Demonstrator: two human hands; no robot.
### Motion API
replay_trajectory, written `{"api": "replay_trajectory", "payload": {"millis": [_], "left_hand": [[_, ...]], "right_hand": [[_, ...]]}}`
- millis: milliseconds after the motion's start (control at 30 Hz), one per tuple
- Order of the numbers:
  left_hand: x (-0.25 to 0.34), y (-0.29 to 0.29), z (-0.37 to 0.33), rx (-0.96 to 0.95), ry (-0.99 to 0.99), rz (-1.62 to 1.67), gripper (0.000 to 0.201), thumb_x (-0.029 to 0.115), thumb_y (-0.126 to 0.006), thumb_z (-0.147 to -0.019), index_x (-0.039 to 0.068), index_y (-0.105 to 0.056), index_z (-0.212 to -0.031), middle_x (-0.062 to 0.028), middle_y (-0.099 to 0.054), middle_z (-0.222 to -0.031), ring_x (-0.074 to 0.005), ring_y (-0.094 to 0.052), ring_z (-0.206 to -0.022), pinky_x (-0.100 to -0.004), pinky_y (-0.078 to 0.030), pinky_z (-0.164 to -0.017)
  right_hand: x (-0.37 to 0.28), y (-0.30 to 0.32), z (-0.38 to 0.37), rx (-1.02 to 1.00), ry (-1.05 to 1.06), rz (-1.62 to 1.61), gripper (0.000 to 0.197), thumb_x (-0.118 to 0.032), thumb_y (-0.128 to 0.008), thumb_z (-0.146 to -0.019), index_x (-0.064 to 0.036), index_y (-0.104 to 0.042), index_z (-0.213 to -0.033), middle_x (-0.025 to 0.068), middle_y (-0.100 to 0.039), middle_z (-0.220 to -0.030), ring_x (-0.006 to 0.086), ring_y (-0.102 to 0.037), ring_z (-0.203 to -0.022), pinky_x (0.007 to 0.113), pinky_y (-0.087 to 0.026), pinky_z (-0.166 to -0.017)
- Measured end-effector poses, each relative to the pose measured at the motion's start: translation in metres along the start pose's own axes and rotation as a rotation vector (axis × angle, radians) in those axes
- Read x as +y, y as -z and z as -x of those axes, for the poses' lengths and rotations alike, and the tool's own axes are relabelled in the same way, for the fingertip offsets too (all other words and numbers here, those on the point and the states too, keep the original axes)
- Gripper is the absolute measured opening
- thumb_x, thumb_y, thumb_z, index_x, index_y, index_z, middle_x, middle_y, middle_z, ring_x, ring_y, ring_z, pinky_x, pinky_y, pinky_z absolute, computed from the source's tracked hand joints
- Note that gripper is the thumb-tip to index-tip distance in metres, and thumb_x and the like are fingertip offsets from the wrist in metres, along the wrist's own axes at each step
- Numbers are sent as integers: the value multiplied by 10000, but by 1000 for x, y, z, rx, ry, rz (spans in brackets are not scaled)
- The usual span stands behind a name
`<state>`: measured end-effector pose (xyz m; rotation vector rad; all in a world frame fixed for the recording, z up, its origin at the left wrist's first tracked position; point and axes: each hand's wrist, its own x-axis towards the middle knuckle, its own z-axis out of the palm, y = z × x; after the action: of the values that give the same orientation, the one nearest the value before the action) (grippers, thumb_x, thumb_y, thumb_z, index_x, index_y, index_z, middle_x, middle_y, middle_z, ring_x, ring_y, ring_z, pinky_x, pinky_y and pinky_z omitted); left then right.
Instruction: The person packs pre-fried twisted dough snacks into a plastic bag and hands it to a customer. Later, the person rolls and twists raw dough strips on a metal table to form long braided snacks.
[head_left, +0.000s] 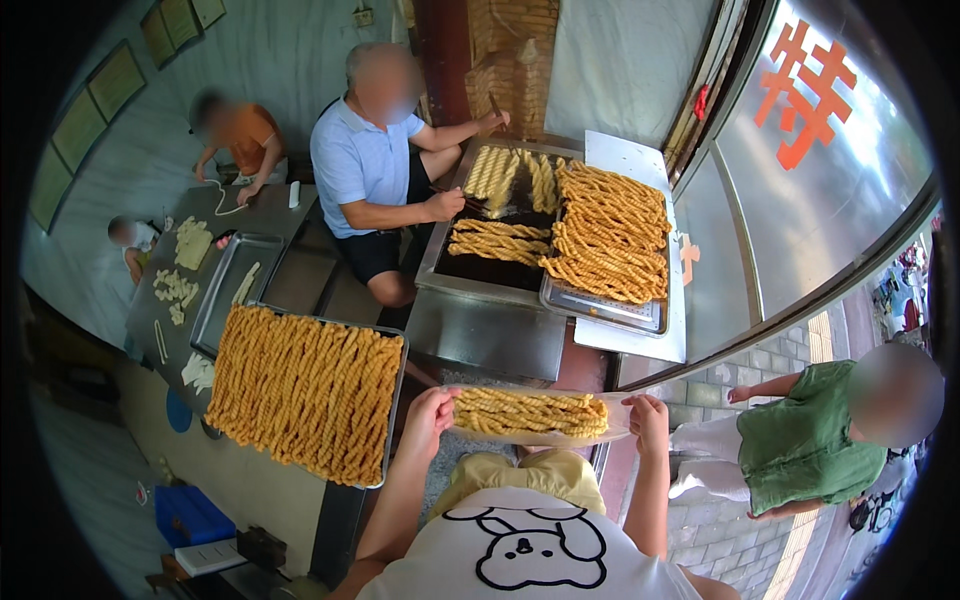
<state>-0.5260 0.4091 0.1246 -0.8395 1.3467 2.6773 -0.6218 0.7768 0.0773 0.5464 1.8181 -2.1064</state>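
A clear plastic bag lies stretched flat and roughly level between the left hand and the right hand, each pinching one end of it. Inside, a bundle of fried dough twists lies lengthwise, side by side, running from one hand to the other. The twists are golden-brown, rope-like and long, and they fill most of the bag's length. The bag is held in the air in front of the person's chest.
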Motion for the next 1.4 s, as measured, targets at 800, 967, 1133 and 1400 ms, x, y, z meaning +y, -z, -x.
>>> {"api": "replay_trajectory", "payload": {"millis": [800, 967, 1133, 1400], "left_hand": [[-10, -26, -17, -58, 139, -59, 219, 144, -490, -886, -27, -561, -1004, 41, -408, -629, -43, -329, -475, -196, -284, -471], [-15, -38, -20, -79, 155, -67, 223, 129, -491, -891, -41, -567, -1015, 38, -430, -645, -41, -338, -490, -201, -289, -485], [-14, -44, -20, -95, 143, -75, 231, 131, -501, -891, -48, -576, -1017, 38, -435, -651, -41, -338, -498, -196, -284, -496], [0, -51, -11, -32, 104, -49, 214, 103, -477, -887, -43, -573, -1009, 31, -431, -656, -38, -331, -510, -189, -267, -489]], "right_hand": [[3, 25, 12, 135, -14, -55, 218, -152, -514, -904, 8, -611, -791, -80, -365, -507, 22, -258, -391, 221, -153, -377], [8, 39, 10, 132, 6, -89, 217, -149, -513, -902, 16, -609, -797, -87, -345, -502, 22, -242, -393, 224, -147, -381], [4, 43, 3, 138, -30, -80, 213, -141, -506, -895, 20, -605, -795, -89, -336, -502, 22, -232, -394, 223, -148, -383], [-17, 32, -9, 43, -70, -47, 220, -142, -494, -896, 23, -596, -793, -84, -333, -498, 21, -219, -388, 223, -146, -373]]}}
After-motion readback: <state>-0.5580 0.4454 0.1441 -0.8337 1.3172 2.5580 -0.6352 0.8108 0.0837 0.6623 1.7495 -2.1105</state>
